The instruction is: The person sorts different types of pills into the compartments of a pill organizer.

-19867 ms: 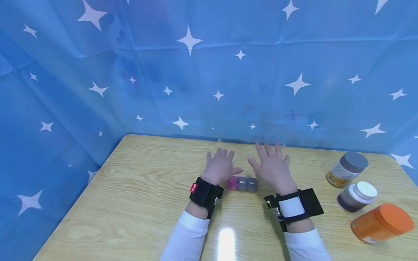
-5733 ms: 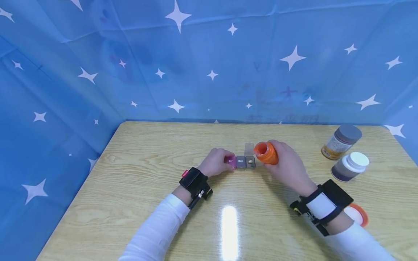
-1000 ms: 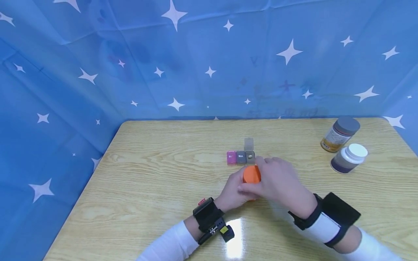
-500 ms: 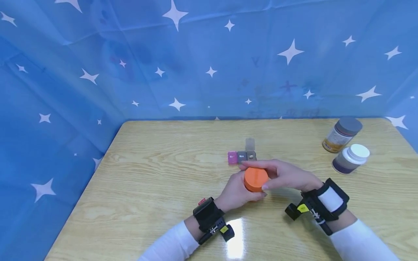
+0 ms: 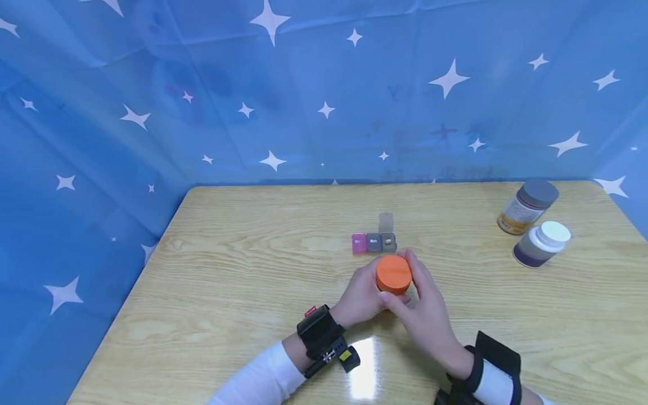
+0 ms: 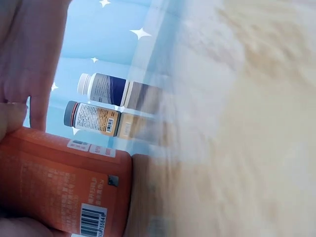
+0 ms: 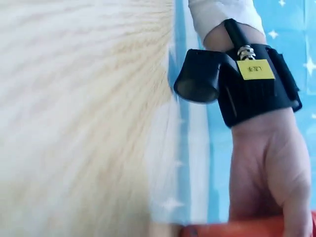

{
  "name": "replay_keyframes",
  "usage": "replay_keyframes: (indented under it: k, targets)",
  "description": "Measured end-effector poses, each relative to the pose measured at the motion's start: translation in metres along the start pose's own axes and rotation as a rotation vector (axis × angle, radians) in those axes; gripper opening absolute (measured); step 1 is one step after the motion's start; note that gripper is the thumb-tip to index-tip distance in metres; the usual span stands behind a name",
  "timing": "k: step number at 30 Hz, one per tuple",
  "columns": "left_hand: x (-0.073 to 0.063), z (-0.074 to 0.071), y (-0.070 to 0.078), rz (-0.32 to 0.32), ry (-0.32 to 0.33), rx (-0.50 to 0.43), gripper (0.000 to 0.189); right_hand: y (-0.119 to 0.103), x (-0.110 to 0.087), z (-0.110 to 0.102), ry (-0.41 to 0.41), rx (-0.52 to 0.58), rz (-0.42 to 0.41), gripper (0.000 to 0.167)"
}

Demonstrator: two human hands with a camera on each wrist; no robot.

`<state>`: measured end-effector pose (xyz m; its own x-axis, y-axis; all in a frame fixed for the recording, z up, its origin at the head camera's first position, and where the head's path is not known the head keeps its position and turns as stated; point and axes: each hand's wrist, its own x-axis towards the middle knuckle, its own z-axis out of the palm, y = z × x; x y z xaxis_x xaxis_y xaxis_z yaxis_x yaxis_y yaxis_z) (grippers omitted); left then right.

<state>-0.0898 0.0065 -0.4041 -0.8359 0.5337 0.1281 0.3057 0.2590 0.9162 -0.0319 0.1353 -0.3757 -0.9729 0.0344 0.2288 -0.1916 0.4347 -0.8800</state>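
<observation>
In the head view my left hand point(image 5: 358, 298) grips an orange bottle by its body, below the orange cap point(image 5: 393, 274). My right hand point(image 5: 427, 312) holds the cap, thumb at the near side and fingers along the right. The orange bottle point(image 6: 64, 182) stands on the table in the left wrist view, its barcode label showing. Just beyond the hands lies a small pill organizer point(image 5: 373, 243) with one pink and two grey compartments. The right grey compartment's lid point(image 5: 386, 222) is flipped back, and a pale pill point(image 5: 388, 242) lies inside.
Two closed bottles stand at the back right of the wooden table point(image 5: 243, 253): one with a grey cap point(image 5: 527, 207), one with a white cap point(image 5: 541, 244). A blue star-patterned curtain point(image 5: 304, 112) hangs behind and at the left.
Earlier my right hand tipped the uncapped bottle at the organizer, whose right lid was opened. The cap is now on the bottle. Over the last second my right hand has shifted its hold around the cap.
</observation>
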Motion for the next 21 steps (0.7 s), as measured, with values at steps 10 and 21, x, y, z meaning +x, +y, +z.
replay_keyframes:
  k: [10, 21]
  targets:
    - [0.001, -0.001, -0.005, -0.040, -0.067, -0.037, 0.048, 0.027, 0.089, -0.049, -1.045, 0.308, -0.134, 0.072]
    - [0.002, -0.003, -0.002, -0.039, -0.066, 0.002, 0.055, 0.016, 0.038, -0.026, -0.374, -0.077, -0.026, 0.066]
